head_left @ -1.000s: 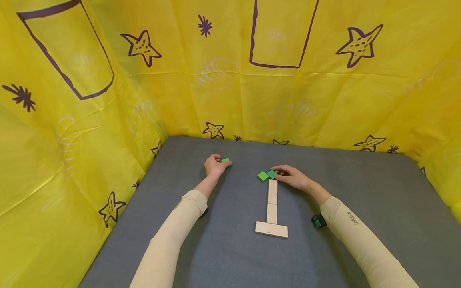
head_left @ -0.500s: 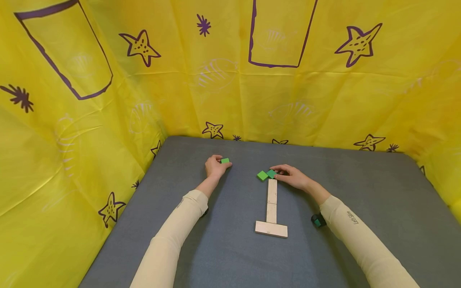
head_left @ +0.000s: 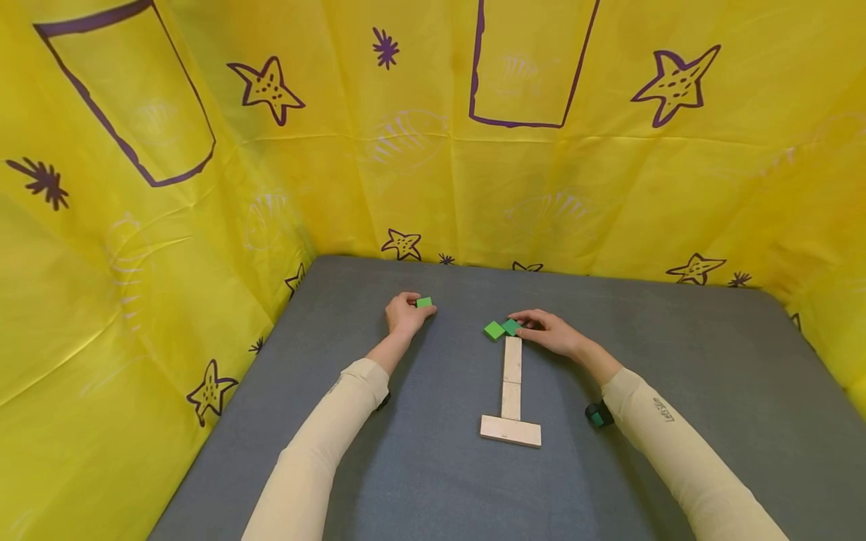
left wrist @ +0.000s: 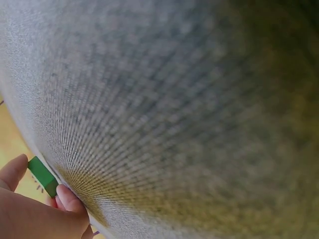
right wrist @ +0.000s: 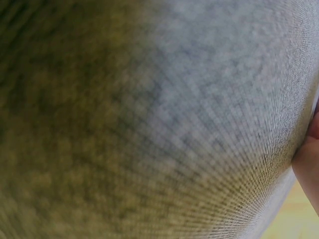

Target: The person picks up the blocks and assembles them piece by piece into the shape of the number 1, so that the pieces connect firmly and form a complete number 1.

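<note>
My left hand point(head_left: 403, 314) pinches a light green block point(head_left: 424, 302) between thumb and fingers, left of the other pieces; the left wrist view shows the same green block point(left wrist: 43, 177) between the fingertips. My right hand point(head_left: 551, 333) has thumb and fingers on a darker green block point(head_left: 511, 327). That block sits at the far end of a line of two pale wooden planks point(head_left: 512, 376). Touching or nearly touching its left side lies another light green block point(head_left: 494, 330), turned like a diamond. In the right wrist view only part of the hand point(right wrist: 308, 159) shows, its block hidden.
A third pale plank point(head_left: 510, 430) lies crosswise at the near end of the line. All the pieces are on a grey cloth-covered table point(head_left: 433, 481). Yellow patterned curtains point(head_left: 433, 180) enclose its back and sides.
</note>
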`<action>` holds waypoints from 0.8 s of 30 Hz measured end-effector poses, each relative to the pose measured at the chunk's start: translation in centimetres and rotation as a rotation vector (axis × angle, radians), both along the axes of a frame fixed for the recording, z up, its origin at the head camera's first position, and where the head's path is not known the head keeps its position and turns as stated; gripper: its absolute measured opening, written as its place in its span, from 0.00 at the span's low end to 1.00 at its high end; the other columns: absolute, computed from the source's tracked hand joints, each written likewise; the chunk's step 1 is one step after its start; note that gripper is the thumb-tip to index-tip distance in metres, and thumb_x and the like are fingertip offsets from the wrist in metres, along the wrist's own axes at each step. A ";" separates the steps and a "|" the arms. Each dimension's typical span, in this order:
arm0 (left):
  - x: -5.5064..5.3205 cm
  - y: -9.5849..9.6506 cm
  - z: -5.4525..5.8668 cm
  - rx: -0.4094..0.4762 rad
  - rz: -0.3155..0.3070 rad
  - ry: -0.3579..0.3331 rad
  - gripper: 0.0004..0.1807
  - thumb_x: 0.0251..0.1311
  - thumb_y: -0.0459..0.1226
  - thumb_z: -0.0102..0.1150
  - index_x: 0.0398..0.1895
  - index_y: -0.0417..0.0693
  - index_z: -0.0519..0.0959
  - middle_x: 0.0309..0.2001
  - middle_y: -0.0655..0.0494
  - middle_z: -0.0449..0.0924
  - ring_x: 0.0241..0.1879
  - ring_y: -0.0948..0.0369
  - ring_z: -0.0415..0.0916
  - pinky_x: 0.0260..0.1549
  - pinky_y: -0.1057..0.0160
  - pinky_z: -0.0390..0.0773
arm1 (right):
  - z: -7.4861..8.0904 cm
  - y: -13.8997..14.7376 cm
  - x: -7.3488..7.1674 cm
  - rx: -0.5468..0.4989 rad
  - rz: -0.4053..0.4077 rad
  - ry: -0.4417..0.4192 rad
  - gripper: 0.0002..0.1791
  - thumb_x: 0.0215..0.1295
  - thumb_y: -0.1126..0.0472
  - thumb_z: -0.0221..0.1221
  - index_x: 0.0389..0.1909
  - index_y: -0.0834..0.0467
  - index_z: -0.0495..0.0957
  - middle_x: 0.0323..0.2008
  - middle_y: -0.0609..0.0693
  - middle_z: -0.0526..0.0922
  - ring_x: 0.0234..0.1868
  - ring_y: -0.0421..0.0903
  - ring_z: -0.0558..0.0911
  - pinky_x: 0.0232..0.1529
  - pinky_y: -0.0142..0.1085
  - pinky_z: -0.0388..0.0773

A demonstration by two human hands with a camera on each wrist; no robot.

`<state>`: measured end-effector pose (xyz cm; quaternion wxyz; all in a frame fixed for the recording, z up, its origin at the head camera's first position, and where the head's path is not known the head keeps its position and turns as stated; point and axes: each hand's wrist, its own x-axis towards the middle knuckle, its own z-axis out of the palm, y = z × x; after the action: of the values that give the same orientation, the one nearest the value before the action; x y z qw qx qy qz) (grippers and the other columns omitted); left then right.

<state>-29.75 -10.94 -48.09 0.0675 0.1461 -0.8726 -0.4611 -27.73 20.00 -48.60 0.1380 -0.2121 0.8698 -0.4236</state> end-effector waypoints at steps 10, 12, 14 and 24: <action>0.8 -0.2 0.3 0.063 -0.056 0.000 0.23 0.51 0.39 0.74 0.50 0.41 0.81 0.47 0.45 0.80 0.47 0.50 0.75 0.47 0.54 0.75 | -0.1 0.0 0.0 0.008 0.000 -0.001 0.23 0.72 0.55 0.56 0.64 0.58 0.73 0.52 0.56 0.75 0.49 0.51 0.72 0.52 0.45 0.67; 0.9 -0.2 0.4 0.065 -0.070 0.003 0.23 0.50 0.40 0.74 0.49 0.42 0.81 0.46 0.46 0.80 0.47 0.51 0.75 0.47 0.54 0.75 | 0.0 0.0 0.0 0.009 -0.005 -0.008 0.22 0.72 0.54 0.56 0.64 0.57 0.73 0.52 0.56 0.75 0.49 0.51 0.71 0.52 0.45 0.67; 1.0 -0.3 0.4 0.060 -0.084 0.005 0.23 0.50 0.40 0.75 0.49 0.42 0.82 0.45 0.46 0.81 0.47 0.52 0.76 0.46 0.55 0.75 | 0.0 0.0 0.0 0.010 -0.006 -0.009 0.22 0.72 0.54 0.56 0.63 0.57 0.73 0.52 0.55 0.74 0.49 0.51 0.71 0.52 0.45 0.67; 1.9 -0.1 0.8 0.059 -0.165 -0.004 0.24 0.49 0.41 0.75 0.49 0.44 0.82 0.45 0.47 0.82 0.46 0.53 0.77 0.44 0.57 0.77 | 0.0 0.0 0.0 0.013 -0.001 -0.010 0.23 0.72 0.54 0.56 0.64 0.57 0.72 0.53 0.56 0.74 0.50 0.51 0.71 0.53 0.46 0.67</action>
<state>-27.85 -11.02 -47.33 0.0233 0.0765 -0.8678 -0.4905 -27.76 20.00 -48.63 0.1437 -0.2086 0.8719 -0.4190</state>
